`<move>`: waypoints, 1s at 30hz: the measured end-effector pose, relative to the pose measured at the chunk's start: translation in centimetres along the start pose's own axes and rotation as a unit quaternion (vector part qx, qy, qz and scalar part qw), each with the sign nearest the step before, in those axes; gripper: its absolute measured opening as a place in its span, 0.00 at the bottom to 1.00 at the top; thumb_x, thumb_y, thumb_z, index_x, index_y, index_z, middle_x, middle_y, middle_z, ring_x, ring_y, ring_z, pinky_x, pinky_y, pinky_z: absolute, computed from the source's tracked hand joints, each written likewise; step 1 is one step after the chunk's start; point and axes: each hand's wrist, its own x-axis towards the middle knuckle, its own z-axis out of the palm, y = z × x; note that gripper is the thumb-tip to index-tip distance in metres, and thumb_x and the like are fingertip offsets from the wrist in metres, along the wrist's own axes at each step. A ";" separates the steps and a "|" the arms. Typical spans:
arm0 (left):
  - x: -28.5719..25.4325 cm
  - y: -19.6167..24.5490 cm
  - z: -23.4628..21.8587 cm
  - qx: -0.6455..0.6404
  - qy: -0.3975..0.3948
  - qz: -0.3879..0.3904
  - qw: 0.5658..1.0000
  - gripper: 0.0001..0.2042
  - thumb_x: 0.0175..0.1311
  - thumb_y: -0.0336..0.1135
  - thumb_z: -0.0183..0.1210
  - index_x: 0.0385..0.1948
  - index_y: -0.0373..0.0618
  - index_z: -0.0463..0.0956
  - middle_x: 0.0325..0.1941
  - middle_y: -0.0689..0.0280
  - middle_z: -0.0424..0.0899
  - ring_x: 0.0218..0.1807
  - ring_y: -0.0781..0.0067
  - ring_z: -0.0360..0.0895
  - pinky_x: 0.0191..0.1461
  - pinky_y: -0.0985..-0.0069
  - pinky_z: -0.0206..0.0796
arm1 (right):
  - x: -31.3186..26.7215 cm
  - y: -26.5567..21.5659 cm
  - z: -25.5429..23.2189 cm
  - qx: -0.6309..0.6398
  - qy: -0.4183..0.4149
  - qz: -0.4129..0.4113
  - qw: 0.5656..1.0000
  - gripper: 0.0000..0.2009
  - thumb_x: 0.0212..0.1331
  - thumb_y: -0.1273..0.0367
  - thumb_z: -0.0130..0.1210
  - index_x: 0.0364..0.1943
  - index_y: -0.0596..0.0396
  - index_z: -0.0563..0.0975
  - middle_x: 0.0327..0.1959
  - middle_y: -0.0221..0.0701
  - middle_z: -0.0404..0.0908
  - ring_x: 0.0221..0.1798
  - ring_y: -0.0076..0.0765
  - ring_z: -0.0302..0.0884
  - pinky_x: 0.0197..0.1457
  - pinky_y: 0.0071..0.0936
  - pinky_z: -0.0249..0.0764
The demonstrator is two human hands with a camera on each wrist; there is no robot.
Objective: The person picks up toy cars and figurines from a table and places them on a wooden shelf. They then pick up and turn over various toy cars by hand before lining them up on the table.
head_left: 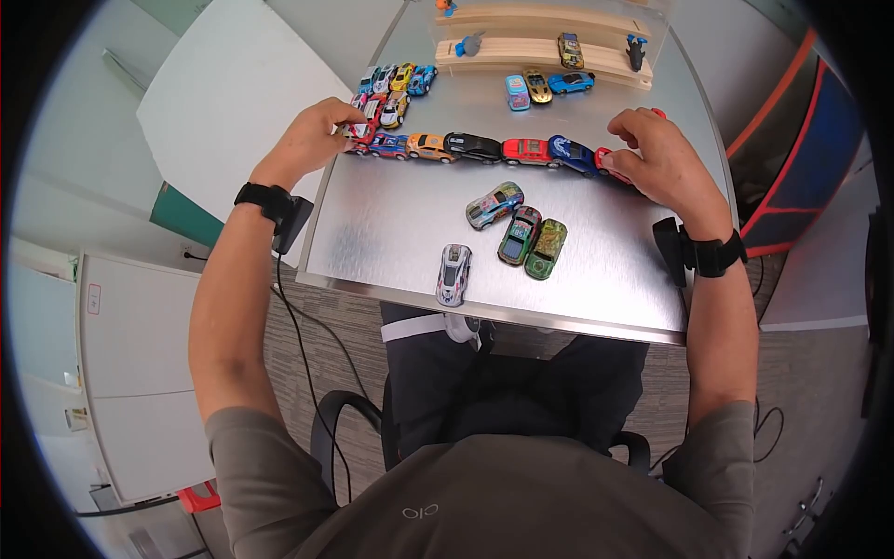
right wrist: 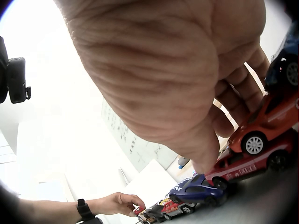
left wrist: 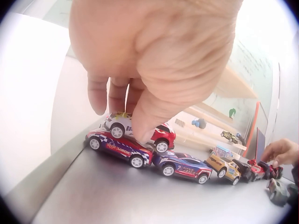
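Observation:
At the left end of a row of toy cars, my left hand (head_left: 312, 144) (left wrist: 154, 60) pinches a white and red car (left wrist: 161, 134), which sits on top of a blue and red checkered car (left wrist: 119, 151). My right hand (head_left: 663, 160) (right wrist: 163, 79) is at the row's right end, its thumb against the front of a dark red car (right wrist: 243, 169) and its other fingers loosely bent behind. An orange car (right wrist: 268, 122) lies on that red one, with a blue car (right wrist: 286, 70) above it. Between the hands stand black (head_left: 473, 147), red (head_left: 526, 152) and blue (head_left: 571, 155) cars.
Behind the row's left end is a cluster of cars (head_left: 395, 110). Wooden ramps (head_left: 540, 58) stand at the back, with a few cars (head_left: 571, 83) before them. Nearer the front edge lie a silver car (head_left: 453, 275) and several green or patterned cars (head_left: 547, 250).

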 end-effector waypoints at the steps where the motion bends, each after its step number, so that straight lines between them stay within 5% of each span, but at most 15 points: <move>1: -0.1 0.3 0.0 -0.007 -0.008 -0.003 1.000 0.20 0.53 0.16 0.63 0.49 0.43 0.83 0.46 0.66 0.80 0.47 0.69 0.76 0.50 0.73 0.69 | 0.0 0.0 0.0 0.003 -0.002 0.004 1.000 0.17 0.55 0.66 0.62 0.46 0.63 0.80 0.42 0.49 0.82 0.45 0.56 0.80 0.51 0.42 0.75; 12: -0.3 -0.2 -0.2 0.027 0.014 0.026 0.999 0.23 0.52 0.16 0.63 0.52 0.44 0.82 0.50 0.64 0.81 0.51 0.66 0.78 0.48 0.72 0.72 | 0.0 0.0 0.1 0.009 -0.007 0.006 1.000 0.17 0.55 0.67 0.60 0.46 0.63 0.80 0.42 0.49 0.82 0.45 0.55 0.80 0.51 0.42 0.75; 15: -0.8 -0.2 -0.6 0.016 0.022 0.008 1.000 0.23 0.51 0.19 0.66 0.53 0.44 0.82 0.52 0.60 0.81 0.53 0.59 0.78 0.54 0.68 0.73 | 0.0 0.1 0.2 0.003 -0.007 0.002 1.000 0.17 0.55 0.67 0.60 0.46 0.63 0.80 0.42 0.48 0.82 0.45 0.55 0.80 0.51 0.42 0.75; 19: -2.3 -0.3 -0.3 0.043 0.121 0.026 0.991 0.19 0.52 0.22 0.67 0.49 0.42 0.82 0.45 0.60 0.80 0.46 0.63 0.78 0.48 0.69 0.72 | 0.0 0.0 0.1 0.004 0.004 -0.003 1.000 0.17 0.55 0.67 0.61 0.45 0.63 0.79 0.42 0.48 0.82 0.46 0.54 0.80 0.51 0.42 0.75; 21: -4.0 1.2 0.2 0.047 0.146 0.045 0.987 0.18 0.52 0.23 0.68 0.48 0.41 0.82 0.42 0.60 0.80 0.42 0.65 0.78 0.45 0.70 0.72 | 0.0 0.3 0.3 0.000 0.007 -0.008 1.000 0.17 0.55 0.67 0.61 0.45 0.63 0.79 0.42 0.48 0.82 0.46 0.54 0.80 0.51 0.41 0.75; 25: -8.8 9.9 3.0 -0.022 0.040 0.091 0.995 0.18 0.54 0.34 0.73 0.44 0.40 0.80 0.35 0.61 0.78 0.30 0.68 0.76 0.35 0.72 0.71 | 0.1 0.6 0.3 0.004 0.004 -0.009 1.000 0.17 0.55 0.66 0.62 0.45 0.63 0.79 0.43 0.49 0.82 0.45 0.54 0.81 0.51 0.41 0.75; 27: -10.8 13.4 4.4 -0.026 -0.012 0.116 0.993 0.22 0.54 0.43 0.73 0.45 0.39 0.79 0.35 0.56 0.79 0.32 0.55 0.78 0.37 0.65 0.72 | 0.1 0.3 0.3 0.011 -0.001 0.000 1.000 0.17 0.55 0.66 0.62 0.45 0.64 0.79 0.43 0.49 0.82 0.45 0.54 0.81 0.50 0.41 0.75; 30: -12.1 14.9 6.8 0.034 -0.032 0.159 0.986 0.24 0.53 0.41 0.74 0.48 0.39 0.77 0.35 0.56 0.77 0.35 0.54 0.78 0.39 0.64 0.71 | 0.1 0.2 0.2 0.021 0.001 0.001 1.000 0.17 0.55 0.66 0.62 0.46 0.64 0.79 0.42 0.49 0.82 0.44 0.54 0.81 0.50 0.40 0.75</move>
